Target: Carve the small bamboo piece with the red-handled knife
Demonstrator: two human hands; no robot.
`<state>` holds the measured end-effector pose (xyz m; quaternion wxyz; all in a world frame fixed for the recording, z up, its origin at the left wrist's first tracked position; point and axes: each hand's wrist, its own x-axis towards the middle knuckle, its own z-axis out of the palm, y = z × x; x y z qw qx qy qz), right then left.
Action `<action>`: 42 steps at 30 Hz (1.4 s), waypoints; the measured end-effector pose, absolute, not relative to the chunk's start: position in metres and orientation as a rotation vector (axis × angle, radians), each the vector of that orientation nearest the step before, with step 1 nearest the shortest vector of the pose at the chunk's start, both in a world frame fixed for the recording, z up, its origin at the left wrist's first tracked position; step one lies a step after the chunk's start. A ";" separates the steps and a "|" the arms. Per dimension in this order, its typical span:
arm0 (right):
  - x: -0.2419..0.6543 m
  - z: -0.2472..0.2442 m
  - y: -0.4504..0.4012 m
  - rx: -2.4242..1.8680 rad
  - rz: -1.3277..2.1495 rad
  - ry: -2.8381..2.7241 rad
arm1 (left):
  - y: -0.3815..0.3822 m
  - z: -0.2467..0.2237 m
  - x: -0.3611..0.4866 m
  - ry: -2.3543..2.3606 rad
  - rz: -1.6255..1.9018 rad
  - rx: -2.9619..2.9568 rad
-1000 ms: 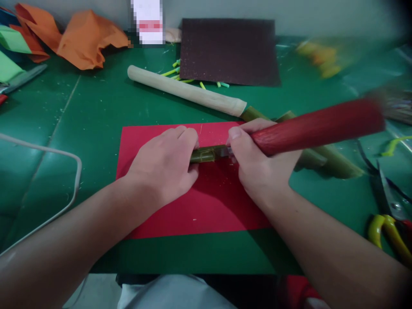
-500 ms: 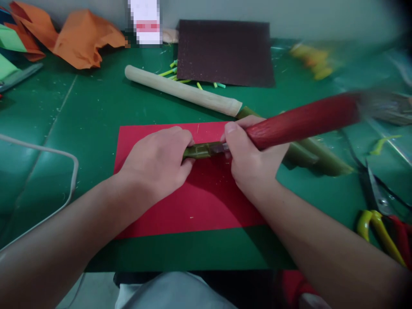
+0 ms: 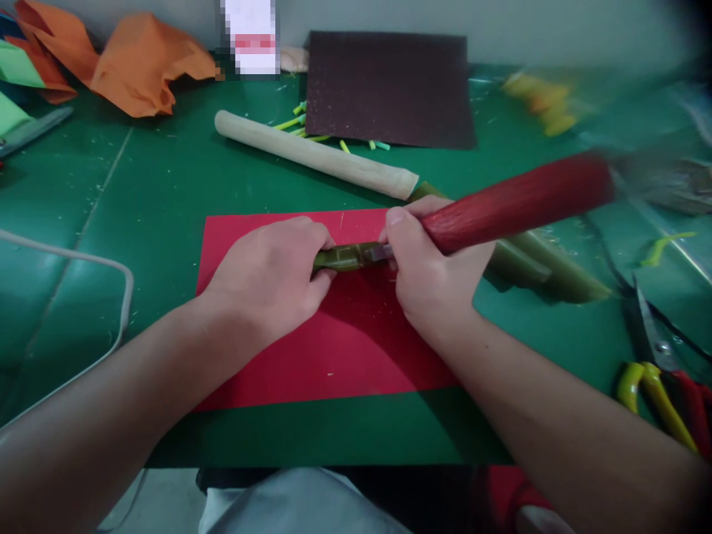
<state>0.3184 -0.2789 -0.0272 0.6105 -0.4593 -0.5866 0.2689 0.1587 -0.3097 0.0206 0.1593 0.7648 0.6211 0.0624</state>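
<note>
My left hand is closed round a short piece of green bamboo, most of it hidden under the fingers. My right hand grips a carving knife with a thick red handle that slants up to the right. The knife's short metal tip meets the bamboo's right end; its exact shape is hard to make out. Both hands are above a red sheet on the green table, with small pale shavings on it.
A pale peeled stick lies behind the hands, with green bamboo pieces to its right. Scissors with yellow handles are at the right. A dark sheet and orange paper lie at the back. A white cable curves at left.
My right hand and the knife have shifted very slightly to the left. The left hand keeps its hold on the bamboo in nearly the same place.
</note>
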 end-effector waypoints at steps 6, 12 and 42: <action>0.319 -0.026 -0.281 -1.031 0.648 -1.334 | -0.309 0.020 0.159 1.762 0.191 2.187; 0.318 -0.025 -0.281 -0.989 0.655 -1.325 | -0.308 0.020 0.159 1.772 0.191 2.206; 0.317 -0.026 -0.282 -1.058 0.629 -1.342 | -0.311 0.020 0.160 1.800 0.176 2.221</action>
